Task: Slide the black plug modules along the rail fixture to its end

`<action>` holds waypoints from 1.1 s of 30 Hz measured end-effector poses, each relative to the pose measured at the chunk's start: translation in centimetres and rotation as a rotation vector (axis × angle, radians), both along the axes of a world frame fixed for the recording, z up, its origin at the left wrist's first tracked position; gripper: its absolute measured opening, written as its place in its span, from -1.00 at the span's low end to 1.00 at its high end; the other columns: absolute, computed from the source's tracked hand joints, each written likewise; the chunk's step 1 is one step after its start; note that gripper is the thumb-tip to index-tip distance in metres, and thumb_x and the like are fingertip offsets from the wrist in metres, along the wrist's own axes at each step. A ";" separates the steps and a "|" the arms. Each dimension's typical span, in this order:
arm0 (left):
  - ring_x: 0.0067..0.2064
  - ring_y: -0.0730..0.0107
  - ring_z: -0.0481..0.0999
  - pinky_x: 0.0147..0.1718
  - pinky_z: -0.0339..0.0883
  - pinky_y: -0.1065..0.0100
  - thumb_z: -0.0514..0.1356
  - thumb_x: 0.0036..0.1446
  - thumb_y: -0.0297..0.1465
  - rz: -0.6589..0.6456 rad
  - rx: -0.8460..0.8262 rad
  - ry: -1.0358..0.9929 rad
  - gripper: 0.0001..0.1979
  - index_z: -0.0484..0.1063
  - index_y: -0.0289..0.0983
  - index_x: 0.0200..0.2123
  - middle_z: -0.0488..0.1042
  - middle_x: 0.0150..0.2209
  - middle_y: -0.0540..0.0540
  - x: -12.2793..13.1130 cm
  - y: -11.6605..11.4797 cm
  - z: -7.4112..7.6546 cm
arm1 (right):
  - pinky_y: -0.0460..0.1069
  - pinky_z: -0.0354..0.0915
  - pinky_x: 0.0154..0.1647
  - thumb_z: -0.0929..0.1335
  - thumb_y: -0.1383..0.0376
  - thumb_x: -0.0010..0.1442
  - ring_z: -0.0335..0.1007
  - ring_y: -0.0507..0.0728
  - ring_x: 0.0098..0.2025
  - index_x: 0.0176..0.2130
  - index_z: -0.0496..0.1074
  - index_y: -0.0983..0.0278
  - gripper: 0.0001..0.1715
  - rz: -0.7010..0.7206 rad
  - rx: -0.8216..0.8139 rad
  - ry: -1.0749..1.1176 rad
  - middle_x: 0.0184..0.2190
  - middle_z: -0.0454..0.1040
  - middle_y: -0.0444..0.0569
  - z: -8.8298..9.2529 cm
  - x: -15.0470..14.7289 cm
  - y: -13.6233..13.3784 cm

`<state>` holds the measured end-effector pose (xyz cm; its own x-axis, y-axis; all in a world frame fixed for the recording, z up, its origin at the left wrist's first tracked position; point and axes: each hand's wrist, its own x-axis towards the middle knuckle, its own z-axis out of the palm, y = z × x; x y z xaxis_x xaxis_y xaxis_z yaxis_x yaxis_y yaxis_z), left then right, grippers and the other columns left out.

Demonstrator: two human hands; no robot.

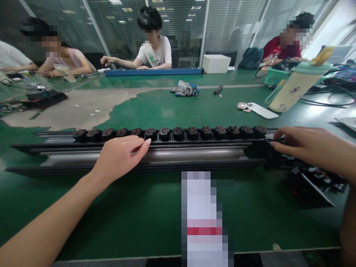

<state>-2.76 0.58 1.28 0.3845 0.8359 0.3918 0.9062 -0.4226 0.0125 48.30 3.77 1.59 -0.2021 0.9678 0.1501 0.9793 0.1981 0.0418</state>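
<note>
A long black-edged metal channel (172, 154) lies across the table in front of me. Along its far side stands a row of black socket-like blocks (178, 133) with copper-coloured contacts on top. My left hand (119, 155) rests over the channel, fingers curled and thumb against the index finger near the middle blocks. Whatever it grips, if anything, is hidden. At the row's right end, my right hand (303, 146) is closed, its fingertips by a dark part that I cannot make out. Beneath and beside it lies a pile of black parts (319, 176).
A black flat piece (306, 191) lies near the right pile. Farther back are gloves (185, 89), a white phone (263, 110), a tilted bottle (296, 87), a green basket (275, 76) and a white box (216, 63). Several people sit across the table (125, 222).
</note>
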 end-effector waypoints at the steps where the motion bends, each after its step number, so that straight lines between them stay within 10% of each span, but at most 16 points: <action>1: -0.39 0.30 0.45 -0.34 0.16 0.25 -0.06 0.51 -0.12 0.000 -0.004 0.000 -0.44 0.43 -0.23 -0.49 0.50 -0.46 -0.08 0.0 0.0 0.0 | 0.17 0.34 -0.29 0.21 -0.21 0.15 0.49 0.26 -0.36 -0.24 0.46 0.17 -0.42 -0.012 -0.058 0.024 -0.37 0.58 0.11 0.4 -0.2 -0.1; 8: -0.39 0.30 0.44 -0.35 0.16 0.25 -0.08 0.52 -0.11 0.003 -0.009 0.013 -0.43 0.43 -0.23 -0.48 0.51 -0.45 -0.09 0.0 0.0 0.0 | 0.20 0.30 -0.28 0.20 -0.28 0.01 0.50 0.32 -0.34 -0.27 0.49 0.16 -0.33 -0.173 -0.008 0.128 -0.37 0.60 0.13 2.9 -1.7 -1.3; 14: -0.39 0.27 0.45 -0.36 0.17 0.24 -0.09 0.52 -0.11 0.006 -0.008 0.018 -0.42 0.42 -0.23 -0.49 0.51 -0.46 -0.10 -0.1 0.0 0.0 | 0.15 0.26 -0.33 0.21 -0.31 0.12 0.46 0.24 -0.43 -0.28 0.55 0.15 -0.31 -0.043 0.025 0.234 -0.44 0.59 0.06 3.8 -4.7 -2.6; 33: -0.40 0.31 0.46 -0.34 0.18 0.28 -0.06 0.52 -0.12 -0.011 -0.082 0.025 -0.43 0.46 -0.23 -0.47 0.51 -0.46 -0.08 0.1 -0.1 -0.2 | 0.11 0.25 -0.33 0.23 -0.29 0.30 0.41 0.21 -0.42 -0.31 0.39 0.17 -0.37 0.199 -0.197 0.207 -0.46 0.50 0.04 0.6 -3.9 -0.6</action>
